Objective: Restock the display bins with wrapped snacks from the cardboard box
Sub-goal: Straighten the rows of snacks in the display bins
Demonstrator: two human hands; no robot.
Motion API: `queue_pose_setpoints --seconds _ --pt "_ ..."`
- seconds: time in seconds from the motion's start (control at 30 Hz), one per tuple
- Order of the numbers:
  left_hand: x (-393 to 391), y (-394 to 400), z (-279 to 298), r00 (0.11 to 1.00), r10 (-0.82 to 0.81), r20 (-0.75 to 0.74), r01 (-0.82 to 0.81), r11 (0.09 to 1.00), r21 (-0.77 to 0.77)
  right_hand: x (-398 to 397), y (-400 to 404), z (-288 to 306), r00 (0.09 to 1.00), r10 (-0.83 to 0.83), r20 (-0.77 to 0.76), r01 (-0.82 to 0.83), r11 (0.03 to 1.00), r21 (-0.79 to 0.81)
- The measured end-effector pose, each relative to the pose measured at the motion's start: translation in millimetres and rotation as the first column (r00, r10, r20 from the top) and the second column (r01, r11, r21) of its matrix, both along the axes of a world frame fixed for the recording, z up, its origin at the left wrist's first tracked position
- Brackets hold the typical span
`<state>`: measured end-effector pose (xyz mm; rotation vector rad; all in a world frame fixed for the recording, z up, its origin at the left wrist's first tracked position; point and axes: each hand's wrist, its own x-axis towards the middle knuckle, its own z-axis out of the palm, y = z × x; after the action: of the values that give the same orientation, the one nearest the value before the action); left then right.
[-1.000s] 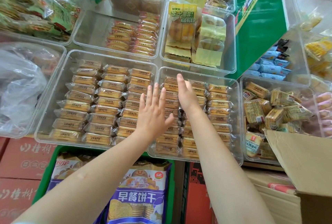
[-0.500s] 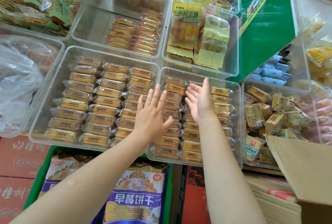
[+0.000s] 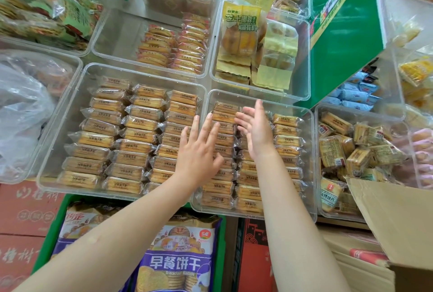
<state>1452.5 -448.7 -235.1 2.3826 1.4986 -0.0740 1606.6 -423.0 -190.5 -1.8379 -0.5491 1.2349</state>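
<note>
**Both hands open over the right-hand bin of wrapped biscuits**

Nearest the camera, a purple bag of breakfast biscuits point(image 3: 180, 266) lies in a green crate point(image 3: 221, 240), with red cartons point(image 3: 25, 216) to its left. At the lower right, a flap of the cardboard box point(image 3: 398, 219) juts into view, its corner reaching over the front edge of a bin of mixed small packets point(image 3: 351, 151).

Two bare forearms reach up from the bottom edge. The left hand point(image 3: 199, 151) is spread flat, fingers straight and apart, back to the camera, holding nothing; it lies over the seam between two clear bins, though whether it presses on the packets cannot be told. The right hand point(image 3: 257, 130) is open too, turned edge-on with its palm facing left and its fingers straight, empty, above the middle column of the right display bin point(image 3: 310, 174).

That bin holds tidy columns of wrapped snacks point(image 3: 285, 131). The left display bin point(image 3: 70, 116) beside it holds three columns of the same packets.

Farther back, a half-filled bin point(image 3: 117, 34) carries orange-wrapped biscuits at its right side, and a neighbouring bin holds yellow bread packets point(image 3: 241, 31). A green carton point(image 3: 346, 34) leans at the right.
</note>
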Motion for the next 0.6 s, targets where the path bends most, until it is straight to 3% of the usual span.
queue_pose_setpoints --seconds 0.1,0.23,0.3,0.4,0.6 --pt "0.1 0.3 0.5 1.0 0.006 0.006 -0.006 1.0 -0.008 -5.3 -4.0 -2.8 0.995 -0.011 0.095 0.012 1.0 -0.003" --pt "-0.3 0.0 1.2 1.0 0.014 0.003 -0.014 1.0 -0.014 -13.5 12.4 9.0 0.947 0.253 0.197 -0.217 0.959 -0.184" --pt "-0.2 -0.3 1.7 1.0 0.018 0.004 -0.018 1.0 -0.02 -10.4 22.3 10.7 0.939 0.303 0.161 -0.261 0.935 -0.24" --pt "-0.1 -0.2 1.7 1.0 0.021 0.019 -0.02 1.0 -0.021 -9.1 23.5 4.6 0.976 0.218 0.032 -0.207 0.958 -0.199" --pt "0.6 0.1 2.5 0.999 0.021 0.028 -0.02 0.999 -0.033 4.5 11.7 -9.5 0.993 0.081 -0.084 -0.091 0.989 -0.117"
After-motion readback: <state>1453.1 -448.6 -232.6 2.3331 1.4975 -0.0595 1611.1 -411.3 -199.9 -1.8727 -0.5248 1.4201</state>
